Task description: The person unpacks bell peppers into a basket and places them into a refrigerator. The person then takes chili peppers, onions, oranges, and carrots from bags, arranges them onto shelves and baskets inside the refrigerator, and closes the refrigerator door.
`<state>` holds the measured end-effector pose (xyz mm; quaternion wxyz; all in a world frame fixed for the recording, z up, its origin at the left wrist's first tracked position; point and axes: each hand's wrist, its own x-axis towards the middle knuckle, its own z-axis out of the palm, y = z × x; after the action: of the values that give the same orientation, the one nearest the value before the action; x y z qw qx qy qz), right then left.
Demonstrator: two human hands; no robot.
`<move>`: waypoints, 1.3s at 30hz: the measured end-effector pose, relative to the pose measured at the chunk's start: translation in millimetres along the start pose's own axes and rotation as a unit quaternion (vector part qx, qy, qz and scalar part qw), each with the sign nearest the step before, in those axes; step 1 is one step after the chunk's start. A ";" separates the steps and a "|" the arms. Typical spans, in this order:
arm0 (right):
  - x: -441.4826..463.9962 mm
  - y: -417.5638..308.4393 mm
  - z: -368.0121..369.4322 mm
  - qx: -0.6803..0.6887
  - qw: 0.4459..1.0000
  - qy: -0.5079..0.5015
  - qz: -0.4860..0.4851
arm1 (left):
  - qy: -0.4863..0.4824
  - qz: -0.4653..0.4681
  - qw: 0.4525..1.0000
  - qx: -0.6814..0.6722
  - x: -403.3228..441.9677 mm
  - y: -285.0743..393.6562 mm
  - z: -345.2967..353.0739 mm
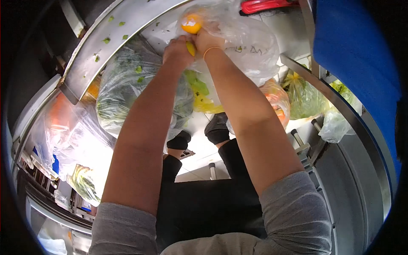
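Metal rim [133, 31] curves clear of left hand [177, 51].

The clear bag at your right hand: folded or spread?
Spread: the bag's loose, crinkled plastic fans out beyond the right hand, dark markings showing on it.

- Pale bag [255, 59]: thin translucent plastic, wrinkling and shining.
- Round orange-yellow item [193, 29]: smooth skin, gleaming.
- Bag of greens [123, 87]: clear plastic film, creasing and glinting.
- Curved ledge [91, 55]: smooth metal, reflecting softly.
- Red object [267, 5]: smooth, glossy, shining.
- Sleeves [295, 208]: grey cloth, wrinkling, looking matt.
- Apron [208, 204]: black, looking smooth and mostly matt.
- Blue panel [357, 51]: appearing smooth, low-sheen; material staying uncertain.
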<state>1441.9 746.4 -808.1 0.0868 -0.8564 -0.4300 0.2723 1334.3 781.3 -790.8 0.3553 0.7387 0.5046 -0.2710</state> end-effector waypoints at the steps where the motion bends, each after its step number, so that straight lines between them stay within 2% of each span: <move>1: -2.4 -5.3 3.4 -0.014 1.000 0.002 0.011 | 0.009 -0.001 1.000 -0.013 -1.8 0.1 -0.2; 3: 5.7 -14.0 8.3 0.003 0.998 -0.052 -0.036 | 0.026 -0.001 0.999 -0.043 -8.1 4.9 -8.2; 5: 16.7 -11.5 8.4 0.026 0.996 -0.075 -0.035 | 0.012 -0.007 1.000 -0.014 -0.9 0.1 -0.5; 7: 32.1 1.0 1.3 0.059 0.996 -0.063 0.008 | 0.012 -0.013 1.000 -0.009 6.0 -4.2 1.0; 10: -2.3 2.9 -65.4 0.182 0.983 0.008 0.030 | 0.024 -0.024 0.998 -0.051 7.3 -8.4 2.6; 12: -20.4 36.0 -40.4 0.245 0.968 -0.039 0.024 | 0.034 -0.025 0.995 -0.094 7.4 -6.7 2.1; 15: -56.5 46.1 -11.8 0.360 0.930 -0.064 0.041 | -0.057 -0.060 0.988 -0.133 4.8 -3.7 -9.5; 16: -65.1 42.1 -8.8 0.404 0.911 -0.066 0.052 | -0.090 -0.050 0.975 -0.197 7.5 -11.1 -8.5; 17: -66.0 45.0 -14.0 0.496 0.848 -0.141 0.118 | -0.126 -0.040 0.957 -0.259 6.2 -19.4 -8.6; 19: -65.7 55.2 -30.6 0.651 0.666 -0.276 0.238 | -0.164 -0.028 0.906 -0.388 7.1 -21.9 -5.4; 21: -74.2 66.4 -38.3 0.761 0.559 -0.255 0.209 | -0.161 -0.027 0.837 -0.522 -10.9 -12.5 -23.1; 22: -80.4 71.0 -42.9 0.807 0.501 -0.246 0.193 | -0.175 0.010 0.833 -0.524 -20.8 -10.5 -35.8; 24: -109.6 71.7 -72.3 0.819 0.493 -0.231 0.182 | -0.207 0.086 0.817 -0.531 -52.4 0.6 -61.2; 26: -144.7 72.3 -110.8 0.813 0.499 -0.229 0.194 | -0.181 0.125 0.813 -0.539 -105.8 5.1 -85.4; 28: -189.6 67.6 -156.0 0.797 0.515 -0.197 0.245 | -0.200 0.076 0.754 -0.621 -171.2 7.7 -114.9; 30: -217.0 31.1 -208.0 0.847 0.476 -0.233 0.033 | -0.219 0.073 0.638 -0.735 -238.8 7.9 -138.8; 32: -242.2 -20.6 -283.3 0.869 0.434 -0.236 0.028 | -0.245 0.086 0.572 -0.778 -306.9 10.3 -166.9; 34: -270.1 -58.7 -341.3 0.894 0.387 -0.226 0.021 | -0.243 0.142 0.505 -0.816 -369.8 6.8 -187.6; 36: -289.5 -93.3 -403.9 0.907 0.352 -0.231 -0.017 | -0.257 0.224 0.465 -0.817 -424.3 3.0 -225.3; 39: -313.2 -153.7 -509.9 0.903 0.332 -0.255 -0.099 | -0.215 0.210 0.404 -0.864 -498.9 -5.5 -294.0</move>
<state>1460.9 639.1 -199.9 0.7190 -0.0939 -0.0042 0.6886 1169.8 741.5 -236.9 0.9473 0.0392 0.2062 0.2419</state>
